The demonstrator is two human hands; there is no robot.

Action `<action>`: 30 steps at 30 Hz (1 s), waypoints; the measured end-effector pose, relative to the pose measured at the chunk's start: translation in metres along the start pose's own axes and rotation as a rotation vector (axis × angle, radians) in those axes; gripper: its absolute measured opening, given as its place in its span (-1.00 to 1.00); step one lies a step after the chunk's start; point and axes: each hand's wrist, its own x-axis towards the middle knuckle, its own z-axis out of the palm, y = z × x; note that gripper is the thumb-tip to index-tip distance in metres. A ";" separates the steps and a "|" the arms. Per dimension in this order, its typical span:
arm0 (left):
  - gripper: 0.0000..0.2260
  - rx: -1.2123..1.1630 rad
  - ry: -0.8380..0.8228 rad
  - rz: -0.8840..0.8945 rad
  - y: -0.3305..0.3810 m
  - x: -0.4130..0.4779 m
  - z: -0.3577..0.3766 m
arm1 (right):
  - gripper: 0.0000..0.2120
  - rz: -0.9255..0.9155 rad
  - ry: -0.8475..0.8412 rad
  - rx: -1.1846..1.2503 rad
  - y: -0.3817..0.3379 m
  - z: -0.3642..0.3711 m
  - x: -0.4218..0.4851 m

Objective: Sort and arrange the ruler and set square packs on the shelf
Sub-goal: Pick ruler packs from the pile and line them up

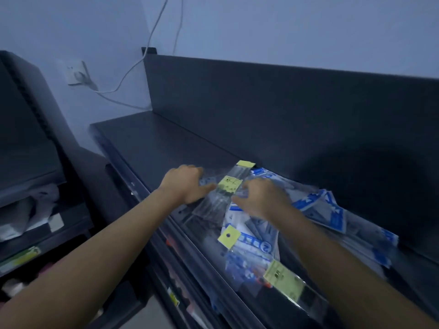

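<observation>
Mostly bare shelf at its left end; the packs begin about mid-length and run on to the right.

My left hand, palm down and fingers loosely curled, lies on a clear ruler pack with a yellow header card, at the left edge of the heap. Whether the fingertips nip the sleeve or only press on it, I cannot tell: motion blur. Wrist straight, forearm reaching in low from the shelf's front edge.

My right hand is just beside it, fingers spread and bent, hovering over or lightly touching the same pack's right side and the blue-and-white set square packs beneath. It closes on nothing that I can see.

Handling, as I judge it: thin plastic sleeves, light, glossy, so slippery on each other, and the heap will slide if dragged. The rulers inside should keep the long packs stiff lengthwise; the sleeves themselves crinkle. Best hold looks like the yellow card end, or a pinch across the long edges.

Further right the blue packs fan out overlapping toward the back panel. More yellow-carded packs lie at the front edge, nearest me.
</observation>
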 end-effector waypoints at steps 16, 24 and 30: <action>-0.63 -0.278 -0.065 0.621 -0.053 0.153 0.039 | 0.00 0.703 0.225 -0.198 -0.074 0.055 0.085; -0.82 -0.463 -0.188 0.664 -0.051 0.165 0.042 | -0.61 0.803 0.192 0.034 -0.074 0.047 0.095; -0.84 -0.648 -0.042 0.787 -0.034 0.166 0.024 | -0.84 0.820 0.263 0.278 -0.053 0.013 0.068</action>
